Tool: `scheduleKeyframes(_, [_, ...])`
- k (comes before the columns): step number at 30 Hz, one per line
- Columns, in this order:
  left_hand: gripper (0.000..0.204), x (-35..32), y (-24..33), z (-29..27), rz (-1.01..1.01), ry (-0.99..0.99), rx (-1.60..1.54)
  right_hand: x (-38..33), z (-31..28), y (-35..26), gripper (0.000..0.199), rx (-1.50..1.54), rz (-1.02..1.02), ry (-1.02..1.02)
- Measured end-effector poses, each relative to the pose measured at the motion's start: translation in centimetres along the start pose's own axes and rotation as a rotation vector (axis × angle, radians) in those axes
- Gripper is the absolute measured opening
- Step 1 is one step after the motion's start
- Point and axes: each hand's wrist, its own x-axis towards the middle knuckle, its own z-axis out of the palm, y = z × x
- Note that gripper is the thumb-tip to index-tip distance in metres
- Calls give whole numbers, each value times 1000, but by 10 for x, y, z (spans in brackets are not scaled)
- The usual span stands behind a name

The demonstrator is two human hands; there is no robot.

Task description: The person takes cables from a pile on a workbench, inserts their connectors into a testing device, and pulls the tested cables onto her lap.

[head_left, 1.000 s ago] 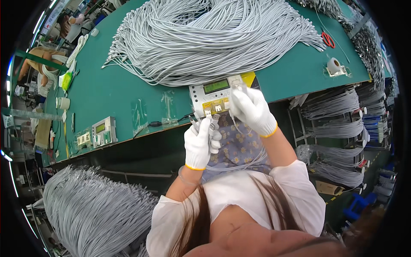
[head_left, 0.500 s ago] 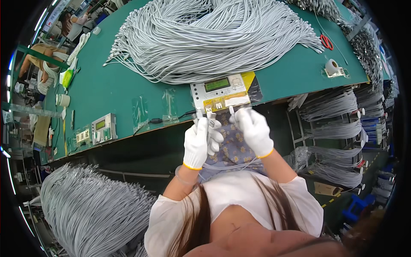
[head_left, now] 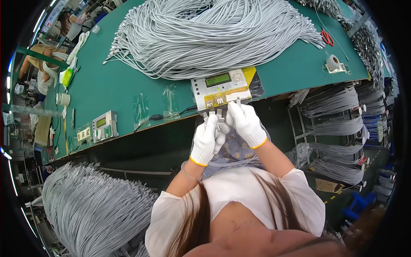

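Observation:
Both my hands wear white knit gloves with yellow cuffs, at the front edge of the green table. My left hand (head_left: 206,141) is closed on several cable plugs (head_left: 212,111) whose metal ends stick up past the fingers. Pinched in my right hand (head_left: 246,125) is a cable plug (head_left: 238,101), its metal tip against the front edge of the tester box (head_left: 199,91). This grey-white box has a small green screen, yellow tape and small sockets along its near side. Grey cables (head_left: 233,164) run below my hands across my lap.
A large coil of grey cables (head_left: 205,47) lies behind the tester. Another small device (head_left: 104,126) sits at the left edge. Red-handled scissors (head_left: 327,38) and a tape roll (head_left: 332,63) lie right. A big cable bundle (head_left: 94,205) hangs lower left; racked cables (head_left: 334,128) hang right.
My right hand has moved slightly left, its plug now upright at the tester's front edge. My left hand has shifted right, and its plugs are fanned out. A small green light shows on the tester.

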Motion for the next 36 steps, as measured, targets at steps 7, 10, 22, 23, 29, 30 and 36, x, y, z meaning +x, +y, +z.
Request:
scheduleKeyframes(7, [53, -1, 5, 13, 34, -8, 111, 12, -19, -13, 42, -213, -139, -139])
scheduleKeyframes(10, [50, 2, 7, 16, 26, -14, 76, 8, -42, -22, 38, -284, -8, -214])
scheduleKeyframes(22, [50, 10, 10, 27, -8, -19, 88, -6, -59, -25, 40, 321, 29, -60])
scheduleKeyframes(23, [49, 10, 10, 26, 10, -47, 71, -6, -58, -24, 39, 378, -2, -78])
scheduleKeyframes(29, [41, 14, 11, 17, -40, -64, 124, -6, -56, -19, 35, 386, 173, -145])
scheduleKeyframes(30, [41, 15, 11, 17, -67, -22, 135, -7, -55, -19, 35, 365, 183, -151])
scheduleKeyframes(36, [45, 16, 12, 21, -17, -62, 128, -12, -50, -23, 36, 341, 237, -160])
